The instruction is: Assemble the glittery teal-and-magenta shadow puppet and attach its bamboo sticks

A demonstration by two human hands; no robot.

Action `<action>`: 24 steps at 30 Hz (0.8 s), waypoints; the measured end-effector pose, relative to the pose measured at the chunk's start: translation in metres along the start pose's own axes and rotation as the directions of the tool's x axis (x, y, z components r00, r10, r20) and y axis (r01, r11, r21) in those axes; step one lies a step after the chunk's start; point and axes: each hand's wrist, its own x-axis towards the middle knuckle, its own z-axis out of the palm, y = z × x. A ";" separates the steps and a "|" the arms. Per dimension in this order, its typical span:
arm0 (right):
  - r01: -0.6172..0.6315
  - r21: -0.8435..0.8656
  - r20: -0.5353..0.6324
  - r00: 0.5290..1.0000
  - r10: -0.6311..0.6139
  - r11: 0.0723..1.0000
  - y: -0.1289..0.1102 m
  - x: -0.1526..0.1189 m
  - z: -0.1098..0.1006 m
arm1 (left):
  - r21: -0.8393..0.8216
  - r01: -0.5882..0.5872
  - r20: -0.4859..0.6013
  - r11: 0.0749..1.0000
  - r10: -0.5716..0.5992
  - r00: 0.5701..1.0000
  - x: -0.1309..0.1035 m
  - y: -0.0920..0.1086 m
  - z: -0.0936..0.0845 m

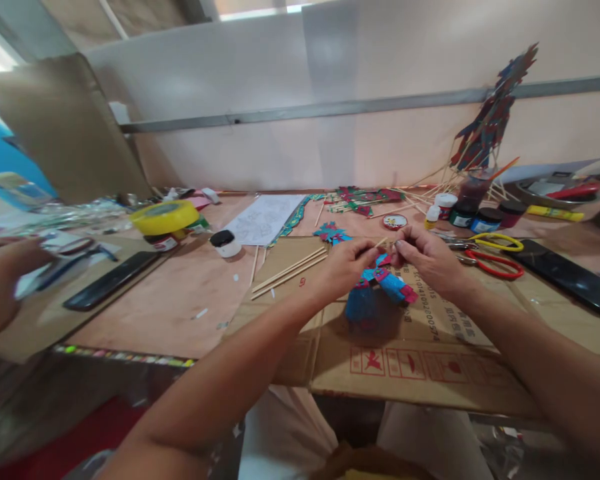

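Note:
In the head view a painted blue and pink cut-out figure [392, 285] is beneath my hands, low over the cardboard sheet [290, 327]. My left hand [349, 267] is closed at the figure's upper part, and the light tip of a thin stick [382, 243] shows by its fingertips. Just to the right, my right hand [427, 260] pinches at the same spot; what lies between its fingertips is too small to make out. A blue jagged piece [333, 233] shows behind my left hand. Several bare wooden sticks [289, 272] lie to its left.
Red-handled scissors [500, 265], yellow-handled scissors [500, 241] and a black phone [567, 273] lie at right. Paint jars [487, 220] stand behind them. A small white jar [226, 245], yellow tape [164, 217] and another phone [111, 280] are leftward. Another person's hand [3, 280] is at far left.

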 end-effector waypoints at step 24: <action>0.148 -0.310 0.068 0.989 -0.134 0.939 0.003 -0.009 0.017 | 0.195 -0.052 -0.007 0.979 0.055 0.998 -0.023 -0.001 0.001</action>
